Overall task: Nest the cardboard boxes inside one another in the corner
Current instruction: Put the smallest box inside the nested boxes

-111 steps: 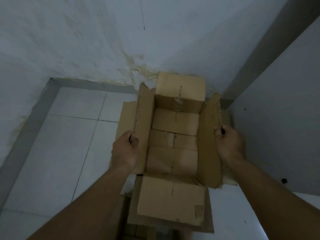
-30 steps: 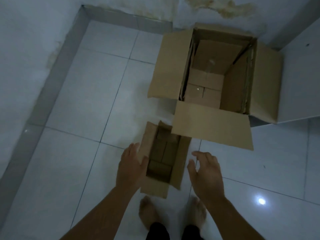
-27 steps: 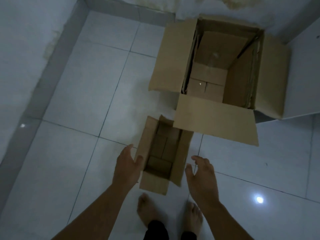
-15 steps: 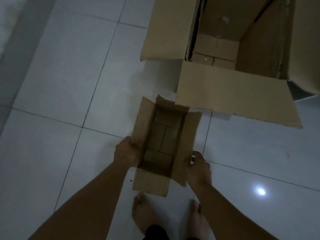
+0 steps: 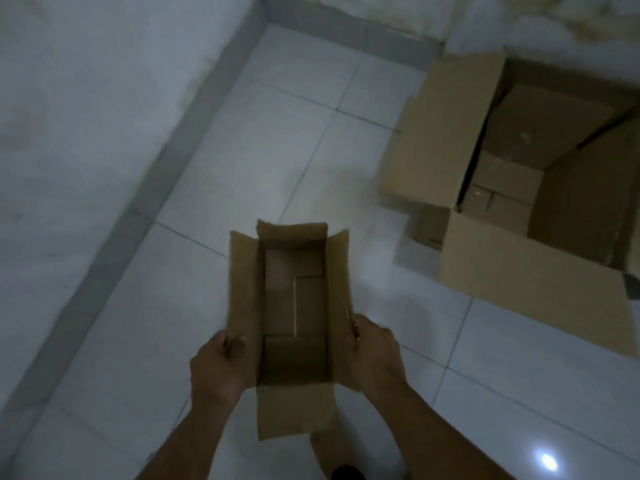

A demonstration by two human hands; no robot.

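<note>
A small open cardboard box (image 5: pixel 294 306) is held above the white tiled floor in the middle of the head view, its four flaps spread. My left hand (image 5: pixel 220 367) grips its left flap and wall; my right hand (image 5: pixel 372 355) grips its right flap. A large open cardboard box (image 5: pixel 446 140) stands on the floor at the upper right against the wall, flaps folded outward, with another box (image 5: pixel 540 129) nested inside it. The right part of the large box is cut off by the frame edge.
White walls with a grey skirting (image 5: pixel 166 161) meet in a corner at the top. The large box's front flap (image 5: pixel 540 303) hangs out over the floor. My bare foot (image 5: pixel 329 452) shows below the small box. A light reflection (image 5: pixel 547 460) glints on the tiles.
My hands went from open beside the small box on the floor to gripping its side flaps, and the box has come up off the floor. The large box sits further right in view.
</note>
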